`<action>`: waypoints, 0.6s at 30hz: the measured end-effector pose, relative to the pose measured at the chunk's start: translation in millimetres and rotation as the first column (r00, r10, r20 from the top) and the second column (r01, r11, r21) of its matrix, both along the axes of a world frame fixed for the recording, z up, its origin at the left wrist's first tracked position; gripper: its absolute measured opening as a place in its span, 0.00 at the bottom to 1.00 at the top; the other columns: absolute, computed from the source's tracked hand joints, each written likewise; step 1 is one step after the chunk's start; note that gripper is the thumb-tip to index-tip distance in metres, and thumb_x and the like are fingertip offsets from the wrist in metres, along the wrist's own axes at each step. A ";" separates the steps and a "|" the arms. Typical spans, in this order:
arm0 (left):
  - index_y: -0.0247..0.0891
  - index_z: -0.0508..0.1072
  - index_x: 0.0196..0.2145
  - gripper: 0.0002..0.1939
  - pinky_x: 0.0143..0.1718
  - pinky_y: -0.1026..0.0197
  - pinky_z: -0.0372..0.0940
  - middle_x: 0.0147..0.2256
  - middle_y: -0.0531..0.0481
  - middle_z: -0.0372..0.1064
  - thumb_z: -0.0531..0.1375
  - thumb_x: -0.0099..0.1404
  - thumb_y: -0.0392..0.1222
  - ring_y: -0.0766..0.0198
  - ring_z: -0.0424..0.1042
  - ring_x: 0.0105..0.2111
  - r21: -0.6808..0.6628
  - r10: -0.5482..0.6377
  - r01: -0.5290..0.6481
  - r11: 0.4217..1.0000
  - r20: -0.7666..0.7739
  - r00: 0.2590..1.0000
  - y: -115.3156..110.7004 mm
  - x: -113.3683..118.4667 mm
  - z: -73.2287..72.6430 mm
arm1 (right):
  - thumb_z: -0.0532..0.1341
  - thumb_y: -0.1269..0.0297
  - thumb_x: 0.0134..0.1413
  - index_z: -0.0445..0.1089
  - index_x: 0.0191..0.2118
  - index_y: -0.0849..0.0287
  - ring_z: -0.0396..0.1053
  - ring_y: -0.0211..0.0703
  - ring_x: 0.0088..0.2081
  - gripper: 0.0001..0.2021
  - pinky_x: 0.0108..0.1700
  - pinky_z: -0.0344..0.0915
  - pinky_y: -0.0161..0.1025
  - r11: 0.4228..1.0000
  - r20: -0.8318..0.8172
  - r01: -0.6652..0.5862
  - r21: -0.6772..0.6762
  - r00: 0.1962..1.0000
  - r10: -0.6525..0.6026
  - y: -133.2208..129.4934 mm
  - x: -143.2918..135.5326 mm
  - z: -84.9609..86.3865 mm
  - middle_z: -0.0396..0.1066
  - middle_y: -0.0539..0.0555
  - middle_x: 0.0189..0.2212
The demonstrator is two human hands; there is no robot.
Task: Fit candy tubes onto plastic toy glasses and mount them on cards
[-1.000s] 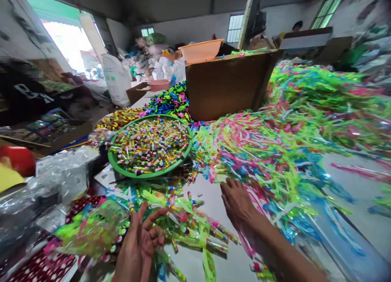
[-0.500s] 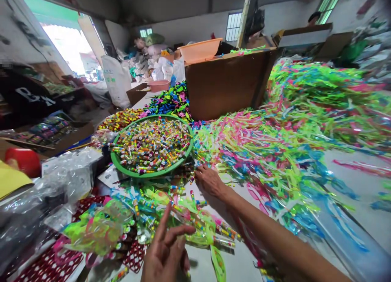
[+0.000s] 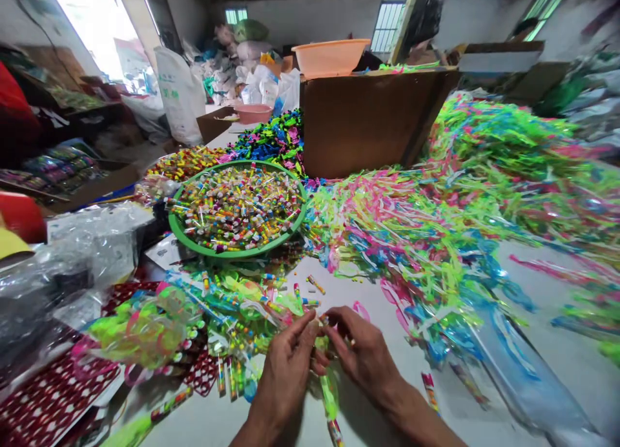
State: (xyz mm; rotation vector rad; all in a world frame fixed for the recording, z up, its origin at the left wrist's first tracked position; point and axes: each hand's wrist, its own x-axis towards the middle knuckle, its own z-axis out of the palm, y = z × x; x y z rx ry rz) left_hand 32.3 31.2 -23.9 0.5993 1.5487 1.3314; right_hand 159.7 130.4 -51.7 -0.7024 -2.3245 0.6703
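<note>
1. Two hands in close: left hand (image 3: pixel 287 367) and right hand (image 3: pixel 362 350), fingertips pinching one small piece (image 3: pixel 321 331), mostly hidden, over the table (image 3: pixel 208 427).
2. Just below, one green strip (image 3: pixel 329 393), one tube (image 3: pixel 334 432) at its end!
3. Beyond, one green basket (image 3: pixel 237 254), contents past counting.
4. One carton (image 3: pixel 368 124), one basin (image 3: pixel 329 59) atop.

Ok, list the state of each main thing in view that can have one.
Left hand: fingers curled, hold partly hidden
Right hand: fingers bent, fingertips close to left hand
Green plastic piece: upper end at the fingers
Green basket: upright, heaped with small tubes
Peach basin: upright
Brown box: upright
White sack: standing
Colourful plastic pieces: loosely heaped
</note>
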 end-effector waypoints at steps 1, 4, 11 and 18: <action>0.32 0.70 0.54 0.32 0.25 0.63 0.66 0.25 0.47 0.73 0.60 0.61 0.58 0.63 0.71 0.22 0.011 0.001 -0.002 1.000 0.023 1.000 3.3 1.2 -1.9 | 0.52 0.69 0.64 0.67 0.42 0.58 0.70 0.43 0.31 0.07 0.32 0.67 0.37 0.999 -0.068 -0.044 -0.025 0.997 0.042 -9.7 -0.8 6.0 0.70 0.55 0.31; 0.29 0.73 0.49 0.31 0.23 0.64 0.65 0.24 0.46 0.73 0.62 0.58 0.58 0.63 0.71 0.20 0.021 0.012 -0.013 1.000 0.052 0.999 6.0 1.8 -8.5 | 0.52 0.72 0.63 0.70 0.41 0.57 0.71 0.43 0.34 0.10 0.36 0.68 0.37 0.981 -0.175 -0.165 -0.105 0.974 0.145 -20.9 -5.6 20.7 0.72 0.55 0.33; 0.35 0.73 0.35 0.20 0.28 0.66 0.65 0.29 0.48 0.72 0.59 0.61 0.57 0.64 0.70 0.27 0.147 0.154 -0.147 0.978 -0.037 0.987 -1.4 0.6 12.5 | 0.53 0.70 0.62 0.72 0.40 0.59 0.72 0.41 0.32 0.10 0.36 0.67 0.34 0.981 0.209 0.116 -0.159 0.974 -0.081 35.5 -26.7 14.0 0.75 0.52 0.32; 0.39 0.68 0.35 0.12 0.33 0.60 0.62 0.26 0.50 0.68 0.49 0.69 0.46 0.60 0.69 0.27 -0.041 0.040 -0.097 0.994 -0.709 0.704 63.7 -25.7 35.5 | 0.57 0.77 0.54 0.69 0.36 0.62 0.70 0.49 0.35 0.06 0.36 0.62 0.39 0.975 0.400 0.221 -0.024 0.896 -0.194 64.2 -58.9 -32.5 0.72 0.59 0.35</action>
